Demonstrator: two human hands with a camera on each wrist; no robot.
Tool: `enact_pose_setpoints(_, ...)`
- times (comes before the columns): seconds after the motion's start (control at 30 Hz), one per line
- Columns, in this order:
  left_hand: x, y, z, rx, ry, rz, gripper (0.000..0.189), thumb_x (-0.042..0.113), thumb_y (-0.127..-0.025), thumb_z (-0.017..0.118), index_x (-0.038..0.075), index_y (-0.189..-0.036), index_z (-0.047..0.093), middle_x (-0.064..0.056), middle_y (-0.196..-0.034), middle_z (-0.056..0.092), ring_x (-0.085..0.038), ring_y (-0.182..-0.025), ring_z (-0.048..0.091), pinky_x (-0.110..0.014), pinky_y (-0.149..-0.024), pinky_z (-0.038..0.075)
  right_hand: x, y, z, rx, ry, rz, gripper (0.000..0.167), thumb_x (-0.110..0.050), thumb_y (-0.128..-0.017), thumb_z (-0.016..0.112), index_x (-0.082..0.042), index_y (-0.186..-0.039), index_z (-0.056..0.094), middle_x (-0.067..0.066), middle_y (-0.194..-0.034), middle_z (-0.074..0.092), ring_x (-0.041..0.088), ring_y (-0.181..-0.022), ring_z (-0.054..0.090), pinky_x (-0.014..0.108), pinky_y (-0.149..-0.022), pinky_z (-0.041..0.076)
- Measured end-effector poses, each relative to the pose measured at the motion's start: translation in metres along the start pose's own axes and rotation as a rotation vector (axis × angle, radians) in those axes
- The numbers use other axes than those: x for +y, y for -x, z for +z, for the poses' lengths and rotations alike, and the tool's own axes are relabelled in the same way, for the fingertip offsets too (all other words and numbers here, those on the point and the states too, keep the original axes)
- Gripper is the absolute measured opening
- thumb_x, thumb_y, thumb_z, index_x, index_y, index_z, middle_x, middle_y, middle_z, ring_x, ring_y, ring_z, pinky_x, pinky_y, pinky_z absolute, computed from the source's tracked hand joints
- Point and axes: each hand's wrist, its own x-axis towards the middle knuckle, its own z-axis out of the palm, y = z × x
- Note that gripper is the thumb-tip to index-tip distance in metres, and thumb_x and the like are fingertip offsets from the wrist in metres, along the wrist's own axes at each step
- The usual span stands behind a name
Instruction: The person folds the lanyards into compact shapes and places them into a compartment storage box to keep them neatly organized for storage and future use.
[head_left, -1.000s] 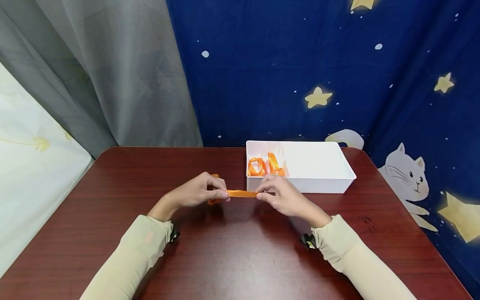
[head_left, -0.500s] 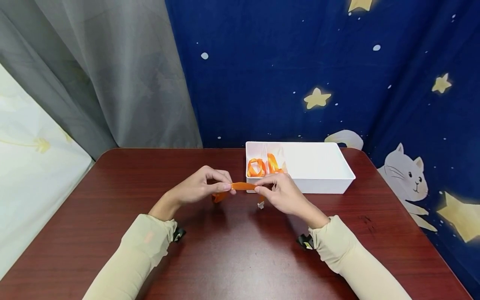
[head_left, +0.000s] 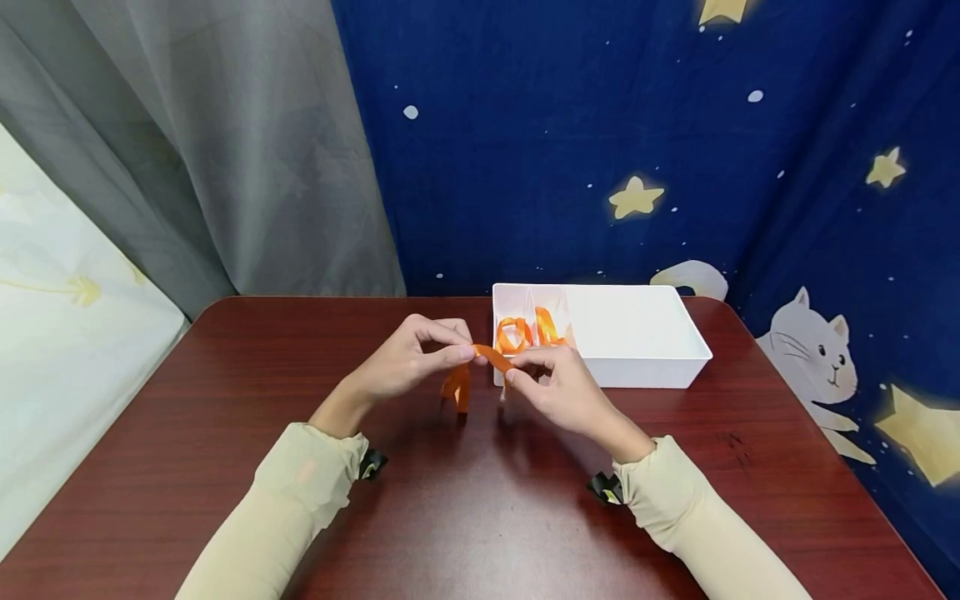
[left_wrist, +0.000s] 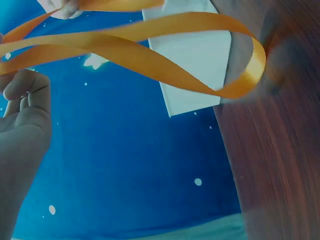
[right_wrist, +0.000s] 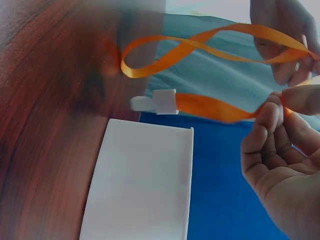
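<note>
An orange lanyard (head_left: 491,357) is held up over the table between both hands. My left hand (head_left: 412,354) pinches it between thumb and fingers, and a long loop (right_wrist: 160,65) hangs below that hand, plain in both wrist views. With thumb and fingertips my right hand (head_left: 558,385) pinches another part of the strap, a short span away. From the right hand's grip hangs the end with a white plastic clip (right_wrist: 165,101).
Behind the hands stands a white box (head_left: 637,372) near the table's back edge. Dividers split off its left part, where one orange lanyard (head_left: 504,336) lies coiled and another (head_left: 547,325) sits in the neighbouring compartment. The dark red-brown table (head_left: 480,517) spreads around.
Both hands have risen a little, and the left has come closer to the right. The strap between them has gone from taut to slanting, and the loop and clip end now hang down.
</note>
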Motion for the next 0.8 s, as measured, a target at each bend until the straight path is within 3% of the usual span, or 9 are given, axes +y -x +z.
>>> enact_pose_setpoints(0.23, 0.008, -0.008, 0.007, 0.113, -0.02, -0.023, 0.018, 0.008, -0.097, 0.062, -0.003, -0.091, 0.076, -0.013, -0.082, 0.065, -0.022, -0.07, 0.049, -0.029, -0.058, 0.041, 0.0, 0.001, 0.002, 0.113, 0.081, -0.097, 0.009, -0.004, -0.088, 0.068, -0.007, -0.089, 0.077, -0.003, -0.081, 0.069, 0.011, -0.065, 0.054, 0.024, -0.055, 0.042)
enact_pose_setpoints(0.4, 0.014, -0.015, 0.011, 0.169, -0.01, -0.03, 0.02, 0.008, -0.097, 0.063, -0.003, -0.085, 0.074, -0.011, -0.08, 0.065, -0.02, -0.07, 0.052, -0.028, -0.058, 0.043, -0.001, 0.001, 0.003, 0.149, 0.124, -0.151, 0.009, -0.004, -0.087, 0.067, -0.007, -0.084, 0.075, -0.005, -0.077, 0.067, 0.01, -0.064, 0.053, 0.031, -0.053, 0.044)
enact_pose_setpoints(0.6, 0.018, -0.017, 0.013, 0.194, -0.005, -0.045, 0.022, 0.006, -0.097, 0.061, -0.003, -0.08, 0.073, -0.014, -0.077, 0.064, -0.023, -0.076, 0.058, -0.026, -0.065, 0.047, -0.004, 0.0, -0.002, 0.17, 0.132, -0.131, 0.012, -0.005, -0.089, 0.066, -0.01, -0.083, 0.075, -0.004, -0.076, 0.068, 0.01, -0.059, 0.052, 0.03, -0.05, 0.043)
enact_pose_setpoints(0.8, 0.022, -0.017, 0.013, 0.205, -0.02, -0.109, 0.029, 0.008, -0.099, 0.059, -0.003, -0.074, 0.069, -0.02, -0.076, 0.06, -0.02, -0.076, 0.054, -0.024, -0.063, 0.042, -0.002, -0.001, -0.008, 0.165, 0.145, -0.079, 0.013, -0.005, -0.089, 0.064, -0.009, -0.083, 0.075, -0.003, -0.075, 0.063, 0.011, -0.06, 0.05, 0.03, -0.051, 0.041)
